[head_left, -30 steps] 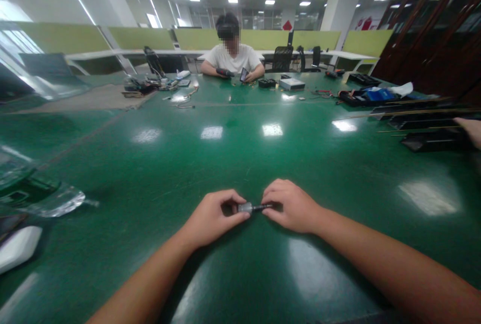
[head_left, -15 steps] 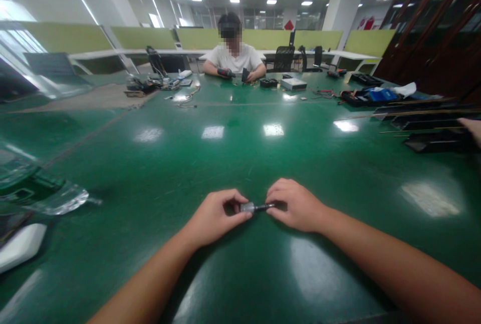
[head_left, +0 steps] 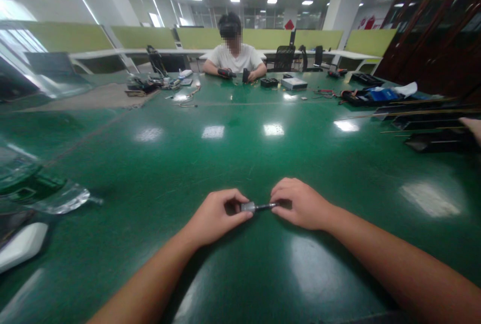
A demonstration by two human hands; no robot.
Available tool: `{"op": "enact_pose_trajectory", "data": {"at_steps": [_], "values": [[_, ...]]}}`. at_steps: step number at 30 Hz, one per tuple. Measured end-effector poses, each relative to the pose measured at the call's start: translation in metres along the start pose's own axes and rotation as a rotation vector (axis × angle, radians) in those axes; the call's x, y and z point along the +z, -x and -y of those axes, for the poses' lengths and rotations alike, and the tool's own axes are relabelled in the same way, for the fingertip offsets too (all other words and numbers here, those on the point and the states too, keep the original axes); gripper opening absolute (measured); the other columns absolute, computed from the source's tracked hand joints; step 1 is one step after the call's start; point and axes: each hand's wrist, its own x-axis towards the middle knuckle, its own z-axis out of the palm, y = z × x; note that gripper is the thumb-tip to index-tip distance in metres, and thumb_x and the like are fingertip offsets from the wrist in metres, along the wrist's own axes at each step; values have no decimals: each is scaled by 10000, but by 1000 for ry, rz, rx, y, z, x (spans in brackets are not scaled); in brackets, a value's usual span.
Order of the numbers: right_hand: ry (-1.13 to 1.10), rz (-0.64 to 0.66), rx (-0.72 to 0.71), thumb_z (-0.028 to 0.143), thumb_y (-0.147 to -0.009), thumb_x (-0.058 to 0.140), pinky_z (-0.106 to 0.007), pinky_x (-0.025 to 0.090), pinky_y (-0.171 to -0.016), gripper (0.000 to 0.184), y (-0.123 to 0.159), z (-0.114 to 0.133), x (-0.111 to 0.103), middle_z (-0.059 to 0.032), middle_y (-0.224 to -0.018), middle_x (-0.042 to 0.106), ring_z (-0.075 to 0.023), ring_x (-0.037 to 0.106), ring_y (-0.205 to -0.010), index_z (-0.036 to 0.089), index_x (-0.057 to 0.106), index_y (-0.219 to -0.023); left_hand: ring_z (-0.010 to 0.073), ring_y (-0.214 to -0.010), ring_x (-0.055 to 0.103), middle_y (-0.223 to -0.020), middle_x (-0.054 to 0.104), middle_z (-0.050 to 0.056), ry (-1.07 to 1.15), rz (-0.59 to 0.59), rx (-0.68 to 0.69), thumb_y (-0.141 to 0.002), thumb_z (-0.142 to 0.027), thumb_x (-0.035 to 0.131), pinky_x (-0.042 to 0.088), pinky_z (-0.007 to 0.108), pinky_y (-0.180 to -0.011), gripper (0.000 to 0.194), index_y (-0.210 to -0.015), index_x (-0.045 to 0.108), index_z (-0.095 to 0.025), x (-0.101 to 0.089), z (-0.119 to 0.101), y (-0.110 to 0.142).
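Observation:
A small tool (head_left: pixel 255 207) with a silver barrel and a thin dark shaft lies level just above the green table (head_left: pixel 240 153), between my two hands. My left hand (head_left: pixel 214 215) pinches the silver end with thumb and fingers. My right hand (head_left: pixel 300 204) pinches the dark shaft's other end. Both forearms rest low over the table's near edge.
Clear plastic packaging (head_left: pixel 45 194) and a white object (head_left: pixel 20 246) lie at the left. Black trays and thin rods (head_left: pixel 432 123) sit at the right, with another person's hand (head_left: pixel 474 127) at the edge. A person in a white shirt (head_left: pixel 233 58) works at the far side among small parts and boxes.
My right hand has slid slightly to the right, showing a little more of the dark shaft. The left hand stays in place.

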Motion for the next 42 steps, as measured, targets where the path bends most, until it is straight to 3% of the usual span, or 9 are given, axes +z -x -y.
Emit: {"op": "enact_pose_trajectory", "data": {"at_steps": [22,30,37,42], "values": [[159,65,35,240,-836,734,-430,489,-915,84,4,-5,-22,-66,-1073,730,-235,649,-1004,233,786,-901,184,-750,675,-824,736,33,-9,-6,5,-814,-349,746,521,284,-710,211,-911,738,-162,0,-4,0],[99,60,20,246,-861,715,-413,489,-930,103,3,-5,-13,-63,-1081,729,-226,645,-1029,225,777,-941,184,-759,671,-830,733,32,-23,-3,17,-833,-355,735,521,280,-709,212,-928,738,-165,1,1,0],[-9,-26,-65,209,-875,689,-362,494,-915,76,-16,12,21,-67,-1076,732,-211,639,-1031,188,742,-924,177,-771,659,-849,716,42,-3,-52,141,-801,-276,756,524,279,-737,142,-874,719,-160,4,-1,-1],[11,-41,-79,232,-876,693,-364,479,-918,80,-18,13,28,-61,-1081,732,-215,637,-1037,198,732,-937,177,-788,666,-878,735,40,-49,-74,156,-822,-315,754,521,272,-748,192,-960,744,-182,3,-4,-1]]}}
